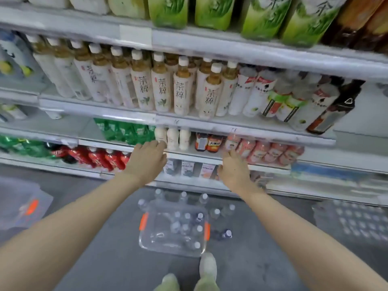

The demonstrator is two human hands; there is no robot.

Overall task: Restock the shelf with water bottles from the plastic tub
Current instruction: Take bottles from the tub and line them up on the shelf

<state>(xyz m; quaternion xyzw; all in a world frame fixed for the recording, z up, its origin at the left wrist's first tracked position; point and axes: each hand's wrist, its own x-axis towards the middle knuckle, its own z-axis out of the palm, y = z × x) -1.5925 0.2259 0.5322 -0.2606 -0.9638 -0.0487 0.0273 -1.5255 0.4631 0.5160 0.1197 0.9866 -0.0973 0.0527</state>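
A clear plastic tub (147,244) with orange latches sits on the floor between my arms, holding several water bottles (185,228). More water bottles (183,195) stand on the floor just behind it, and one (226,234) lies to its right. My left hand (147,159) reaches to the shelf edge (189,153), its fingertips at a white bottle (160,134). My right hand (234,168) reaches up with straight fingers touching a pink-labelled bottle (232,141). Neither hand grips anything that I can see.
Shelves of tea bottles (182,89), green bottles (126,131) and red cola bottles (100,158) fill the front. Another tub (21,204) lies at the left on the floor, a shrink-wrapped bottle pack (352,221) at the right. My feet (207,267) stand just behind the tub.
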